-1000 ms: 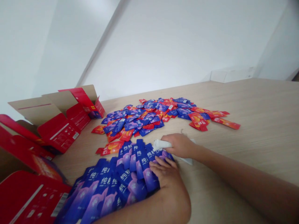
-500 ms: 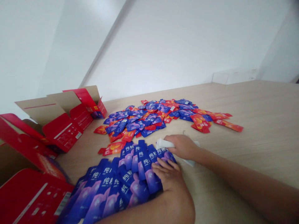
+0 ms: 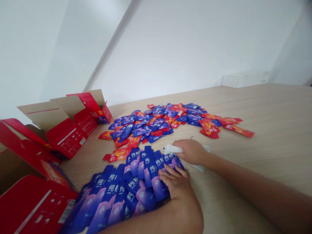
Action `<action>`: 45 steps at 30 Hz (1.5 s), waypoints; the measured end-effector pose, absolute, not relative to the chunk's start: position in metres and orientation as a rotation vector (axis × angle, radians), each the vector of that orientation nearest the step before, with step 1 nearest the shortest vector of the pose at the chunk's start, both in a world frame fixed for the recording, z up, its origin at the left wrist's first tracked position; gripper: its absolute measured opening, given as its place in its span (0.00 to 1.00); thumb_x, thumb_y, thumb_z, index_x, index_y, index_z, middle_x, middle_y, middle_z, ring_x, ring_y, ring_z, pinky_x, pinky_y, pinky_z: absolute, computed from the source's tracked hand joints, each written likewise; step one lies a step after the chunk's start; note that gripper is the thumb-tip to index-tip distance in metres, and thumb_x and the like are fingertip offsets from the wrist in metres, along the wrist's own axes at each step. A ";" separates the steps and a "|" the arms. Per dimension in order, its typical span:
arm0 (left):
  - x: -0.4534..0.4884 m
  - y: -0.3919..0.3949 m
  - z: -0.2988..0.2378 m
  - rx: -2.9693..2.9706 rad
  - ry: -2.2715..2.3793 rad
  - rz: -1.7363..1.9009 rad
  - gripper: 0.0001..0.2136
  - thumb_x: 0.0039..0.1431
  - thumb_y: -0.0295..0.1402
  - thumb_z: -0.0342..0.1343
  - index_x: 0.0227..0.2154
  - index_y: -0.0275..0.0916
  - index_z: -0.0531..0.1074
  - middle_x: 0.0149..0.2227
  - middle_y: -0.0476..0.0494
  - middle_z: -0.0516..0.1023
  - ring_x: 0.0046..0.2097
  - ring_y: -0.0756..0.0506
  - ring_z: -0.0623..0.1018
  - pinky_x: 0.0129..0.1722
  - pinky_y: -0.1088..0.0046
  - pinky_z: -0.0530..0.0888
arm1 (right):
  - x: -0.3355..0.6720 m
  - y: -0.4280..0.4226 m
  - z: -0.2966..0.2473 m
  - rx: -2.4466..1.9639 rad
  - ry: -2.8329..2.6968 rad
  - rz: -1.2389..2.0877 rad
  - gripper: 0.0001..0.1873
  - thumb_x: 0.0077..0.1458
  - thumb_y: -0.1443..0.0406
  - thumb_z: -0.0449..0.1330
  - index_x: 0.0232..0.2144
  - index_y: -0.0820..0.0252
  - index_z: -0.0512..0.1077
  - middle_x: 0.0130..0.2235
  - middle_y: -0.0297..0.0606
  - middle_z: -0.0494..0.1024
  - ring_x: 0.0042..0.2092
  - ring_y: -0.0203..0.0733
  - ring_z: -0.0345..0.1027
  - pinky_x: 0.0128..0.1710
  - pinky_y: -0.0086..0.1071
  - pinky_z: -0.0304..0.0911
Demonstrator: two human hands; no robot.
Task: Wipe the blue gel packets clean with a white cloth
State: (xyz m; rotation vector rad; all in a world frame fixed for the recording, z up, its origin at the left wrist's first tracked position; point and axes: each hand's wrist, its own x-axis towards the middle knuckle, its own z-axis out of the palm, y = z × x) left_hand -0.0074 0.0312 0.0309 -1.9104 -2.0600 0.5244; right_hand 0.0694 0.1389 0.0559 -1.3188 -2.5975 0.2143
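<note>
My left hand [image 3: 175, 182] lies with fingers stretched out on the nearest row of blue-and-purple sachets [image 3: 110, 195], pressing the right-hand ones. These sachets overlap like shingles, faces up. Just beyond it, my right hand [image 3: 192, 151] is closed around a folded white tissue [image 3: 172, 149], whose front end touches the top of the sachet at the row's right end. Another part of the tissue sticks out below and behind the right hand. An orange-red sachet [image 3: 119, 154] rests against the far side of the row.
Farther back on the wooden table [image 3: 263, 156] is a loose heap of blue and orange-red sachets [image 3: 156, 122]. Open red cartons [image 3: 64, 138] stand along the left, the nearest one [image 3: 36, 208] close to the row. A white box [image 3: 230, 81] sits by the wall.
My right hand and the tissue have slid slightly to the right, showing more of the end sachet's lettering. My left hand remains on the sachets.
</note>
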 end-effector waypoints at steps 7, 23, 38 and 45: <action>-0.009 0.031 0.026 -1.889 -1.936 0.616 0.24 0.54 0.16 0.40 0.54 0.30 0.63 0.51 0.18 0.68 0.49 0.30 0.72 0.44 0.46 0.71 | 0.056 0.128 0.050 -1.176 -2.734 0.360 0.13 0.52 0.59 0.55 0.40 0.56 0.70 0.38 0.39 0.76 0.39 0.44 0.68 0.35 0.31 0.55; -0.010 0.031 0.019 -1.863 -1.867 0.629 0.23 0.54 0.17 0.40 0.53 0.31 0.65 0.50 0.18 0.70 0.47 0.29 0.73 0.43 0.45 0.71 | 0.060 0.130 0.050 -1.037 -2.792 0.419 0.14 0.52 0.59 0.55 0.42 0.55 0.69 0.39 0.39 0.76 0.41 0.45 0.69 0.37 0.31 0.56; -0.008 0.031 0.026 -1.893 -1.901 0.653 0.25 0.55 0.16 0.40 0.55 0.33 0.62 0.52 0.17 0.67 0.49 0.30 0.72 0.43 0.44 0.71 | 0.062 0.135 0.047 -1.019 -2.750 0.394 0.16 0.51 0.62 0.56 0.44 0.55 0.69 0.42 0.39 0.76 0.44 0.45 0.67 0.41 0.32 0.56; -0.008 0.029 0.030 -1.890 -1.896 0.705 0.26 0.55 0.16 0.40 0.57 0.34 0.60 0.53 0.19 0.66 0.49 0.31 0.72 0.44 0.45 0.71 | 0.069 0.142 0.049 -1.281 -2.614 0.248 0.18 0.52 0.62 0.55 0.47 0.53 0.68 0.43 0.40 0.75 0.44 0.46 0.67 0.40 0.33 0.56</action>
